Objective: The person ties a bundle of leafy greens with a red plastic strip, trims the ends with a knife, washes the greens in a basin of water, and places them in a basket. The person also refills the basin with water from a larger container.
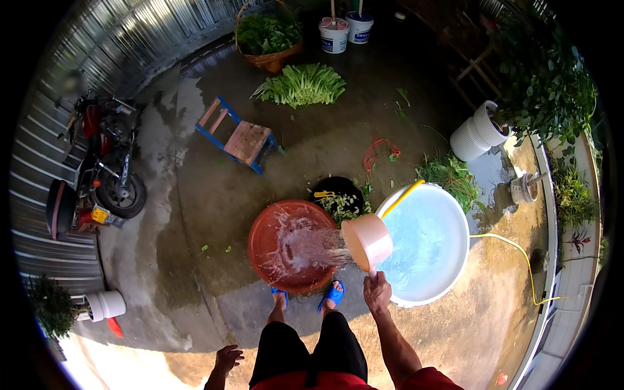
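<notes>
My right hand (377, 292) is wrapped round the handle of a pink plastic water dipper (372, 242). The dipper is tilted to the left, and water streams from it into a reddish-brown plastic basin (259, 233) in front of my feet, splashing inside. To the right stands a large round white tub (467, 240) of water, close to the dipper. A yellow hose (402, 199) hangs over its far left rim. My left hand (229, 358) hangs free beside my left thigh, its fingers a little apart and holding nothing.
Behind the basin sits a dark bowl (340, 190) with cut greens and a yellow-handled tool. Farther off are a small blue-framed chair (248, 142), spread leafy greens (302, 86), a basket (266, 60) and two buckets (334, 42). A motorcycle (107, 162) stands left; potted plants flank the right.
</notes>
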Available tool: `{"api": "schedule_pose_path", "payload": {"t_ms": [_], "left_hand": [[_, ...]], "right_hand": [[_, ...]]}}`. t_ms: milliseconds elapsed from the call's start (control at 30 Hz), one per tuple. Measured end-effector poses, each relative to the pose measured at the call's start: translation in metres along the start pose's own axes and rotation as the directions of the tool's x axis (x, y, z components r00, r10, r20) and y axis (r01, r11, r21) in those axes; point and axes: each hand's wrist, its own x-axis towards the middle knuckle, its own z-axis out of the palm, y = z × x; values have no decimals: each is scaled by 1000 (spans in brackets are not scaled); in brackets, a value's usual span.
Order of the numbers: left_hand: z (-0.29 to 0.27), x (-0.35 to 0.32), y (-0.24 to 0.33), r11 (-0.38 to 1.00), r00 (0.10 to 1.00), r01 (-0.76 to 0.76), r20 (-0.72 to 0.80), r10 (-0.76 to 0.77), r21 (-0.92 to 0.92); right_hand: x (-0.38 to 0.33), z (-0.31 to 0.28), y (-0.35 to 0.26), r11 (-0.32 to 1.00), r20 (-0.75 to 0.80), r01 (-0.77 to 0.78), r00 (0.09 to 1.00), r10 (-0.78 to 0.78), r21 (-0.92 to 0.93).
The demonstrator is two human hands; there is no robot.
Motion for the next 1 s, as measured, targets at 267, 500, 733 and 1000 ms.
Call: {"api": "schedule_pose_path", "payload": {"t_ms": [267,500,733,1000], "left_hand": [[17,-8,41,993,998,61,-12,-60,98],[20,-10,62,974,996,94,-30,-89,208],[11,-63,73,928,959,247,-210,-193,279],[33,-52,81,957,991,121,-92,-100,264]], "right_hand": [[1,-54,-23,980,-128,172,979,-159,102],[97,-54,174,906,-331,-421,862,383,-49],[111,53,255,728,-36,-648,752,658,-223],[127,35,241,183,692,-835,537,482,519]]}}
